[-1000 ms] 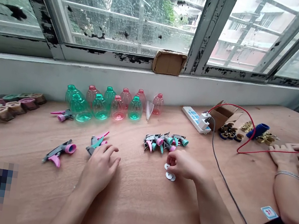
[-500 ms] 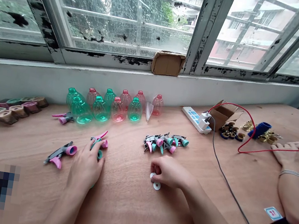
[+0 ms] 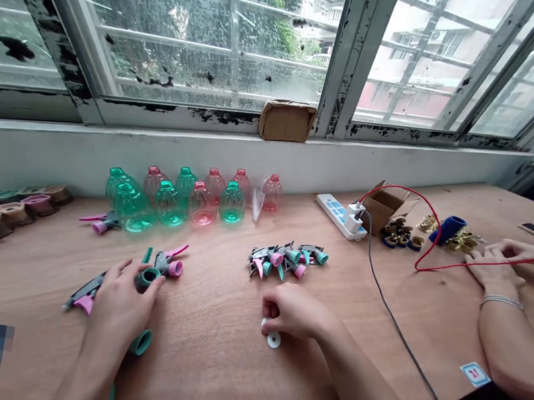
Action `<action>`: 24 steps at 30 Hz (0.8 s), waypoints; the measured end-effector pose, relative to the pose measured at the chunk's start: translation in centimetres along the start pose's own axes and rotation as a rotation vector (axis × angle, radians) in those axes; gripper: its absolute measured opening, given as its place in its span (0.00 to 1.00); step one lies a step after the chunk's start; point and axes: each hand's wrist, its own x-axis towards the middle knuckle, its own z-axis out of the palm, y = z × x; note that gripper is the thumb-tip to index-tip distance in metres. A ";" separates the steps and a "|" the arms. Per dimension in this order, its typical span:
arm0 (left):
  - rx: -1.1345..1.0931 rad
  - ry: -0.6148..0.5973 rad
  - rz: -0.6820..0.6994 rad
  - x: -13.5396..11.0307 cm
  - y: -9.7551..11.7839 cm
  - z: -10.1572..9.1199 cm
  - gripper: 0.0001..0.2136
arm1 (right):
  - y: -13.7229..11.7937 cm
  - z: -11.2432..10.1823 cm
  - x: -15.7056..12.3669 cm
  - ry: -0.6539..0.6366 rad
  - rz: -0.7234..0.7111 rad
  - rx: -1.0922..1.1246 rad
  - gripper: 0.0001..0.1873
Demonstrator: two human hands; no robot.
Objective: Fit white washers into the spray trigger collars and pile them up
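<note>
Bottles [image 3: 182, 197] below sill [image 3: 205, 144], nozzle pile [image 3: 285, 259] beyond right hand [image 3: 293, 311], grey cable [image 3: 393, 326] beside.

Small assembly workshop, spray-nozzle parts [image 3: 287, 260], bottles [image 3: 182, 195], plywood bench [image 3: 230, 382]

Sticker [image 3: 474, 373], well in front of power strip [image 3: 340, 214], at table edge: white, blue border, small red marking, illegible. Power strip: blue label patches, unreadable.
</note>
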 end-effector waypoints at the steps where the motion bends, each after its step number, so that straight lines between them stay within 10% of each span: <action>1: -0.035 0.043 -0.007 -0.1 0.3 -0.4 0.12 | 0.0 0.0 0.0 -0.001 -0.002 0.011 0.06; 7: -0.449 0.203 0.166 -2.2 5.1 -2.2 0.13 | 0.9 -0.1 -0.2 0.027 -0.095 0.036 0.05; 14: -0.502 -0.451 0.529 -5.7 7.4 2.0 0.12 | 1.6 -0.4 -0.6 -0.031 -0.190 0.066 0.08; 24: -0.582 -0.499 0.476 -6.4 7.8 3.0 0.12 | 0.6 0.1 -0.5 -0.067 -0.180 -0.013 0.07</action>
